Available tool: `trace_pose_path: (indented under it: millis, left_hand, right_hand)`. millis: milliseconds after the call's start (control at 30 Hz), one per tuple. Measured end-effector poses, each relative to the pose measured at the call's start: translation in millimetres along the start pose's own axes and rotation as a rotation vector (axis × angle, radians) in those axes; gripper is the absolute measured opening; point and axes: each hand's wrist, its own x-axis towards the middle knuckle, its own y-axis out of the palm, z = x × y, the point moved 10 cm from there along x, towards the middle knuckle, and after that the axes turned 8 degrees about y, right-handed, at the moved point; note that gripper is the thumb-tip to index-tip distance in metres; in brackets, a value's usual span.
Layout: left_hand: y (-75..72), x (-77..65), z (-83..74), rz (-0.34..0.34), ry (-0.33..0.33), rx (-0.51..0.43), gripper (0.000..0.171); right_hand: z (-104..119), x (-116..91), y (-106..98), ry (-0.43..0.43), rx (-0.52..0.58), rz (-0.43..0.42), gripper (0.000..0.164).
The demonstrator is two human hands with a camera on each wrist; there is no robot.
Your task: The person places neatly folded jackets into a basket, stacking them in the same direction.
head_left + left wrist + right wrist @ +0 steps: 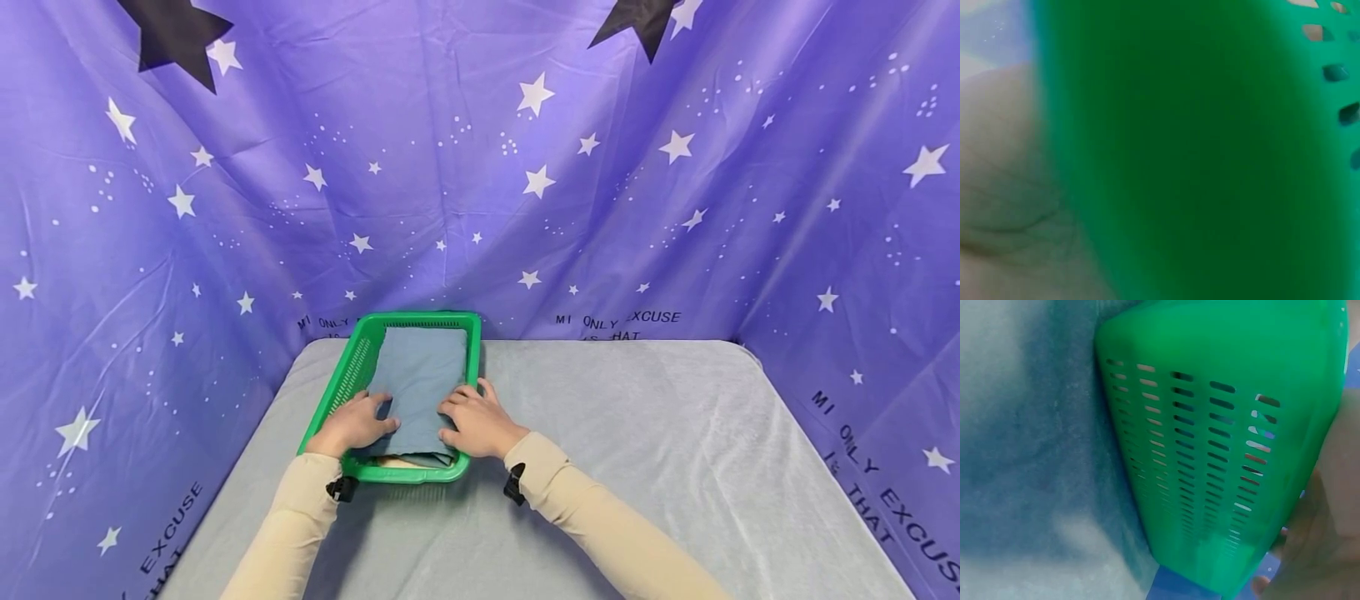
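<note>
A folded blue-grey cloth lies in a green plastic basket, with a cream-coloured layer showing under its near end. Reaching over the basket's left rim, my left hand rests its fingers and thumb on the cloth's left edge. On the opposite side, my right hand touches the cloth's right edge across the rim. Close up, the basket wall fills most of the left wrist view, beside the left palm. The right wrist view has the slotted outer wall, with the right hand at its upper edge.
The basket stands toward the back left of a table with a pale grey cloth cover. Purple star-patterned curtains enclose the table at the back and both sides. Dark wrist straps sit over the cream sleeves.
</note>
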Motion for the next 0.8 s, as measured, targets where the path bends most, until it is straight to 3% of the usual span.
trace_pose_path:
  millis: [133,267,367,500,667,800]
  left_hand:
    - [-5.1,-2.0,-3.6,-0.027,0.028,-0.005,0.060]
    - [-20.6,-5.3,-13.5,-0.117,0.089,-0.026,0.058]
    - [-35.5,-8.3,-25.6,-0.208,0.147,-0.044,0.054]
    - [-48.7,-10.5,-43.6,-0.311,0.217,-0.069,0.042]
    - [-58.5,-11.0,-56.4,-0.426,0.284,-0.110,0.026]
    - [-64.8,-8.2,-58.7,-0.483,0.323,-0.124,0.027]
  right_hand:
    - [-4.6,-7.4,-5.3,-0.044,0.096,-0.064,0.037]
    - [-14.9,-18.1,-20.9,-0.088,0.254,-0.154,0.036]
    - [-31.1,-27.3,-35.8,-0.078,0.381,-0.213,0.035]
    - [-62.6,-41.4,-48.9,-0.019,0.500,-0.228,0.031]
    - [-107.6,-58.6,-58.8,0.063,0.542,-0.236,0.027]
    - [-148.8,-72.9,-72.9,0.160,0.482,-0.303,0.032]
